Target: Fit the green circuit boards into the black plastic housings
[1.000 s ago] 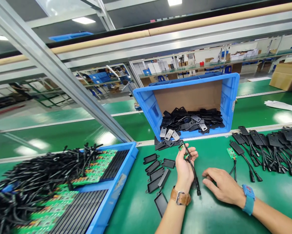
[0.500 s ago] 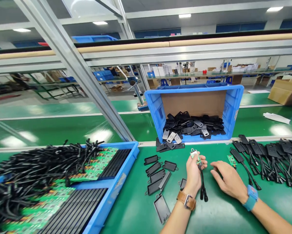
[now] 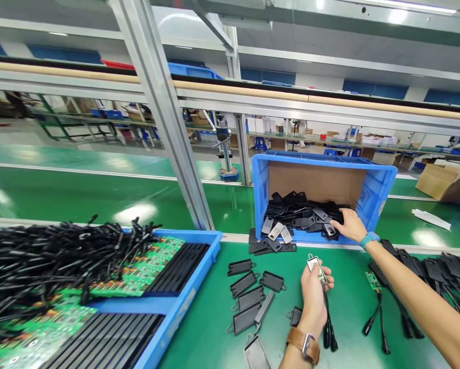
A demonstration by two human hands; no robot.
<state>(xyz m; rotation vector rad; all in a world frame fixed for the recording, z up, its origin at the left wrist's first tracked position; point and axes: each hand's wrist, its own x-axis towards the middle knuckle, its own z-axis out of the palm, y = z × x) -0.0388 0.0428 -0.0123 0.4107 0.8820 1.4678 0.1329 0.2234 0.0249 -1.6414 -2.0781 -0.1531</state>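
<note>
My left hand (image 3: 315, 289) is closed around a small circuit board (image 3: 317, 267) in a shallow case with a loop at its top. Two black cables (image 3: 329, 323) hang from it below my fingers. My right hand (image 3: 351, 224) reaches into the tipped blue crate (image 3: 261, 205), thumb and fingers apart, at the right end of a heap of flat black covers (image 3: 302, 221); some fingertips are hidden there. Several open black cases (image 3: 246, 318) with loops lie on the green table left of my left hand.
A blue tray (image 3: 191, 294) at the left holds green boards with black cables (image 3: 110, 256). To the right lie a loose green board (image 3: 372, 280) and several cabled black units (image 3: 451, 266). A metal post (image 3: 164, 113) rises behind the tray; a white glove-like item (image 3: 432, 219) lies farther back.
My right hand has moved from beside my left hand, up and forward into the blue crate. My left hand still holds the cased board. The camera view has shifted.
</note>
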